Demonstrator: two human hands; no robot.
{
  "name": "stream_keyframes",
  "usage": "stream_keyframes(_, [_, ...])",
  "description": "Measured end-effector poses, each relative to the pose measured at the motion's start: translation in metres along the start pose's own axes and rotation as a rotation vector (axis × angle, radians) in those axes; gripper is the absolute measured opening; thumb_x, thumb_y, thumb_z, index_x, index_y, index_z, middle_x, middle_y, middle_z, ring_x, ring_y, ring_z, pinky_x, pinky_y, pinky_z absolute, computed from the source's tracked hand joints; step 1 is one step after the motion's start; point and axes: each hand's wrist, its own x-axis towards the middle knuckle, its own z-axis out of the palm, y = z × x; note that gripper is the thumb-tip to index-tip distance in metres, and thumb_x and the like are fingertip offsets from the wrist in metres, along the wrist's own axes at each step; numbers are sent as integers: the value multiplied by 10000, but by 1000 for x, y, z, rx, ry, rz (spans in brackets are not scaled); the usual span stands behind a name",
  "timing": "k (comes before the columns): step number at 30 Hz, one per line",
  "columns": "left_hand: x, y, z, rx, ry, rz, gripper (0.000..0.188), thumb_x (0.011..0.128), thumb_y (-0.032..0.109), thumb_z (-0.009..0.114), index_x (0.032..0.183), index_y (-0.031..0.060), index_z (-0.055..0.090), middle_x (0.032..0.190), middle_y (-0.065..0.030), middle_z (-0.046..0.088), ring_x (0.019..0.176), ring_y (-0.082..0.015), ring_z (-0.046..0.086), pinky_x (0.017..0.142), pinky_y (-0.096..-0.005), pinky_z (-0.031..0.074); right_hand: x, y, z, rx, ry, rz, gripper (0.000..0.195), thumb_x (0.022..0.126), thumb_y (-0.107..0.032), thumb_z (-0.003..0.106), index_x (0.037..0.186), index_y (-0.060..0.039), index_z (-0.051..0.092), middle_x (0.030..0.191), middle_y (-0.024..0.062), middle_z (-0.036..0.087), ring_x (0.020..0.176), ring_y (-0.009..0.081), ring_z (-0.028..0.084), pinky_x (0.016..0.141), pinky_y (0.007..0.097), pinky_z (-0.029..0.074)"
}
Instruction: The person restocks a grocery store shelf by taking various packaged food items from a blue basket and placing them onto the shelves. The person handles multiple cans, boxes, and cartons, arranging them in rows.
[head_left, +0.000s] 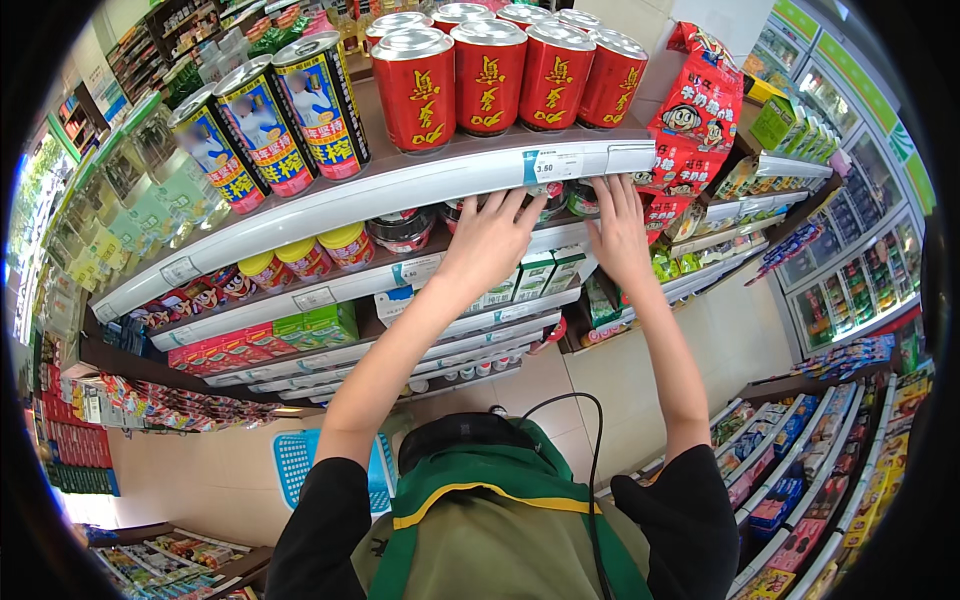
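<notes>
Both hands reach into the second shelf, just under the top shelf's white price rail (420, 184). My left hand (491, 240) lies over small dark-lidded tubs, its fingertips hidden behind the rail. My right hand (621, 232) is beside a green-labelled tub (582, 199) at the shelf's right end, its fingertips partly hidden too. Between the hands sits another dark-lidded tub (553, 204). Whether either hand grips a tub cannot be told. A dark-lidded tub (400, 231) and yellow-lidded tubs (346, 246) stand left of my left hand. Red drink cans (491, 79) stand in rows above.
Tall blue-and-yellow cans (319, 105) stand on the top shelf at left. Red candy bags (694, 120) hang at its right end. Milk cartons (534, 276) are on a lower shelf. A blue plastic basket (296, 461) stands on the floor. Shelves of packaged snacks (799, 457) are at right.
</notes>
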Motion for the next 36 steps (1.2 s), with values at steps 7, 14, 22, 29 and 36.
stream_keyframes(7, [-106, 11, -7, -278, -8, 77, 468, 800, 63, 655, 1262, 67, 578, 1386, -167, 481, 1303, -325, 459, 1096, -514, 346, -115, -53, 4, 313, -173, 62, 520, 767, 12, 632, 1276, -18, 525, 1398, 224, 440, 1268, 417, 454, 1050, 467, 406])
stream_keyframes(14, [-275, 28, 36, -524, -141, -323, 253, 824, 43, 632, 1075, 45, 660, 1167, -142, 621, 1034, -350, 606, 896, -445, 494, -223, -122, 55, 828, -746, 185, 378, 817, -40, 642, 1194, -40, 619, 1101, 168, 681, 1023, 348, 653, 912, 407, 520])
stream_keyframes(22, [-376, 72, -29, -579, 38, -896, 174, 872, 51, 604, 1014, 29, 702, 985, -160, 703, 900, -346, 675, 801, -404, 542, -231, -226, 70, 1424, -834, 150, 275, 875, -6, 613, 1149, -4, 641, 1063, 119, 708, 991, 216, 686, 898, 335, 523])
stream_keyframes(29, [-428, 140, -95, -418, 349, -1263, 215, 912, 54, 574, 1089, -4, 681, 1015, -161, 713, 945, -299, 693, 833, -364, 533, -231, -294, 63, 1560, -900, -59, 247, 869, 39, 596, 1104, -7, 657, 1014, 97, 720, 957, 189, 697, 859, 307, 531])
stream_keyframes(36, [-483, 202, -136, -371, 525, -1479, 244, 934, 78, 560, 1136, -2, 672, 1003, -155, 728, 924, -231, 704, 809, -340, 545, -254, -337, 32, 1609, -982, -157, 201, 869, 52, 601, 1055, 7, 664, 987, 116, 718, 921, 189, 701, 824, 297, 538])
